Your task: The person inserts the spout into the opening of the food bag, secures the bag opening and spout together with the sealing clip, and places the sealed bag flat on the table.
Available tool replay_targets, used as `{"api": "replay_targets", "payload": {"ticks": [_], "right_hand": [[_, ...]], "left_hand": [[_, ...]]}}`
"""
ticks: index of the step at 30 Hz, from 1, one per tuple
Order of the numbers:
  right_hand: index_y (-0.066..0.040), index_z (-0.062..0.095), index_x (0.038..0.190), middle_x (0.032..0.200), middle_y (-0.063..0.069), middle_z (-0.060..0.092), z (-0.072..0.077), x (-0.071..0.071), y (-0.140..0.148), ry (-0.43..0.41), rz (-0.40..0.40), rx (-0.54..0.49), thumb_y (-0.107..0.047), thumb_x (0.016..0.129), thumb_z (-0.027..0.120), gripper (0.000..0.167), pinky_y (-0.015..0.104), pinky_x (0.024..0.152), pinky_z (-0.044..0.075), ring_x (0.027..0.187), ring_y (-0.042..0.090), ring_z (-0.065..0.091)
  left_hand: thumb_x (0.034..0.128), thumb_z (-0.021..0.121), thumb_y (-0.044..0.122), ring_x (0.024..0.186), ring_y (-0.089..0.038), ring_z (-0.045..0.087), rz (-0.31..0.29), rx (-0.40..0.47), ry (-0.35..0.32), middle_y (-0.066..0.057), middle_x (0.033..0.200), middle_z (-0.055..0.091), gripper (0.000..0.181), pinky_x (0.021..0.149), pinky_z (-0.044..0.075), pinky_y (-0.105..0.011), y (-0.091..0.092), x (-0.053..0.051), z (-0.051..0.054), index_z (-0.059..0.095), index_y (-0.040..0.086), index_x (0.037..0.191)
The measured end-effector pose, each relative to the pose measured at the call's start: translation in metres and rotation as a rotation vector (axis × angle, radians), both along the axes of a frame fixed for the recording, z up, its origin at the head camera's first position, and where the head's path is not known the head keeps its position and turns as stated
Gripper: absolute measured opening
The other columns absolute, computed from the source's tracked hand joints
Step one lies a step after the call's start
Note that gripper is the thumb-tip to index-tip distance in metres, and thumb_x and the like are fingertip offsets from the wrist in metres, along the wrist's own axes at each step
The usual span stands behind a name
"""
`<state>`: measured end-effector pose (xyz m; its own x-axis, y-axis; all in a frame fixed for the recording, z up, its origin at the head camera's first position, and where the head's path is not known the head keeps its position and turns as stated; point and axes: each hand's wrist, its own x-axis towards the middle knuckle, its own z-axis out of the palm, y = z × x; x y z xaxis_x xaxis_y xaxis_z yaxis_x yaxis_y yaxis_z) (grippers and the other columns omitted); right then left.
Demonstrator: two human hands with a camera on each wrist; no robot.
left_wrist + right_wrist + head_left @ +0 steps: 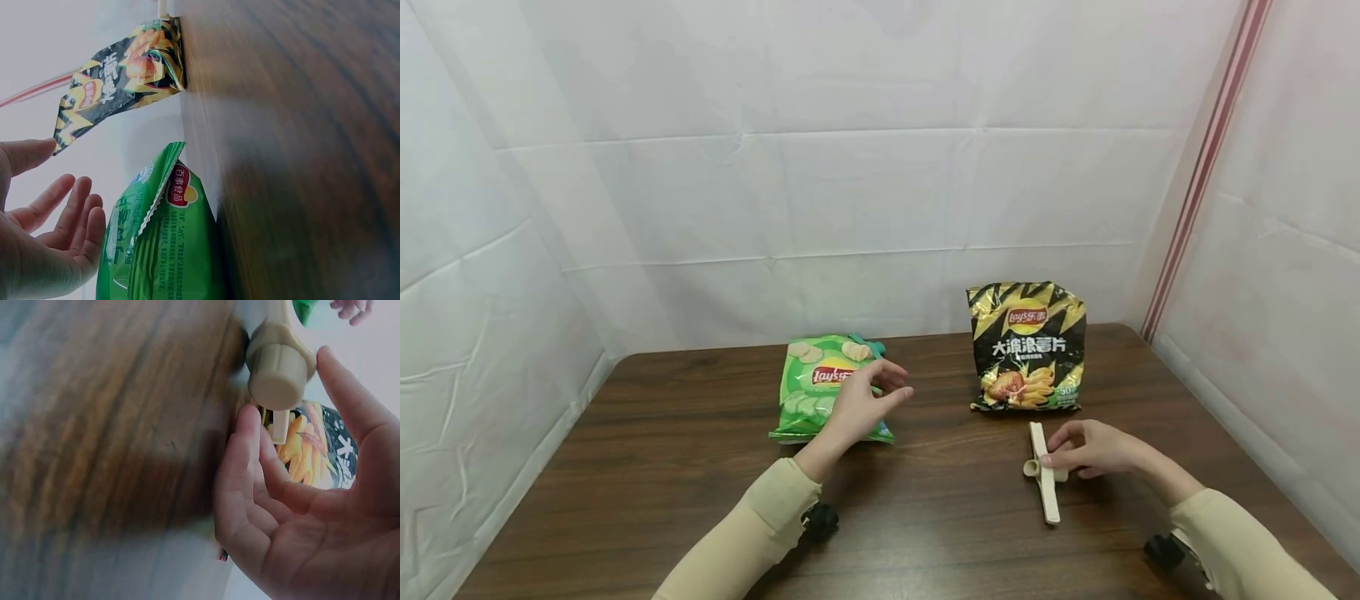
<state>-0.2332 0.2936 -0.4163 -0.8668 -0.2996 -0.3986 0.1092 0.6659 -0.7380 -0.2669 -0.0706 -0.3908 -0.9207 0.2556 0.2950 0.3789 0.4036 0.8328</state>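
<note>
A green Lay's chip bag [808, 408] lies toward the back of the wooden table, with a teal clip [874, 347] at its top corner. My left hand [861, 404] hovers over its right side, fingers loosely bent and holding nothing. In the left wrist view, the green bag [181, 244] is beside the fingers. On the right, my right hand [1097, 450] pinches a cream bag clip [1047, 492] by its middle, the thumb against it. The right wrist view has the clip's round knob [278, 378] between thumb and fingers. Behind the clip, a black-and-yellow Lay's bag [1028, 350] stands upright.
The dark wooden table [647, 467] ends at a white cloth backdrop [865, 183] behind, with more white cloth at both sides. A red-striped band [1198, 179] runs down the right corner. A black wrist strap device [820, 521] sits under the left sleeve.
</note>
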Motion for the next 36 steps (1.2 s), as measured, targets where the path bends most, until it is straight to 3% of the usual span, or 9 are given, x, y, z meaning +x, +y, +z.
{"api": "replay_targets", "payload": {"ticks": [5,11,21,29,36], "right_hand": [[-0.005,0.064,0.103,0.086,-0.001,0.06,-0.001,0.0,-0.003,0.036,0.055,0.023,-0.04,0.083,0.072,0.041,0.031,0.07,0.053,0.08,0.012,0.057],[-0.007,0.065,0.099,0.085,-0.003,0.059,-0.001,0.0,-0.008,0.025,0.057,-0.021,-0.039,0.083,0.072,0.036,0.031,0.071,0.052,0.082,0.012,0.056],[0.0,0.06,0.105,0.089,0.002,0.061,0.0,-0.003,-0.013,0.0,0.049,-0.071,-0.033,0.085,0.071,0.04,0.032,0.073,0.053,0.082,0.012,0.057],[0.004,0.058,0.11,0.094,0.004,0.062,-0.002,-0.005,-0.011,0.013,0.037,-0.123,-0.031,0.087,0.069,0.043,0.034,0.074,0.054,0.084,0.013,0.059],[0.007,0.058,0.112,0.093,0.005,0.067,-0.004,-0.007,-0.009,0.032,0.079,-0.146,-0.021,0.086,0.07,0.04,0.034,0.072,0.055,0.083,0.013,0.063]], "left_hand": [[0.0859,0.071,0.026,0.087,-0.017,0.064,0.003,-0.009,0.003,0.0,0.095,0.068,0.021,0.074,0.051,-0.031,0.0,0.0,0.001,0.066,0.016,0.104],[0.0858,0.071,0.025,0.087,-0.017,0.064,0.002,-0.013,0.003,-0.001,0.095,0.068,0.023,0.074,0.051,-0.031,0.0,0.0,0.001,0.066,0.014,0.105],[0.0861,0.071,0.026,0.086,-0.016,0.063,0.0,-0.026,-0.002,0.0,0.094,0.068,0.019,0.073,0.05,-0.031,0.002,-0.001,-0.001,0.066,0.018,0.103],[0.086,0.071,0.028,0.086,-0.017,0.062,0.0,-0.024,-0.015,0.0,0.095,0.068,0.022,0.073,0.05,-0.032,0.0,-0.002,-0.002,0.067,0.015,0.104],[0.0859,0.071,0.026,0.086,-0.019,0.063,-0.005,-0.026,-0.007,-0.001,0.094,0.068,0.021,0.073,0.05,-0.032,0.001,-0.002,-0.003,0.068,0.012,0.101]]}}
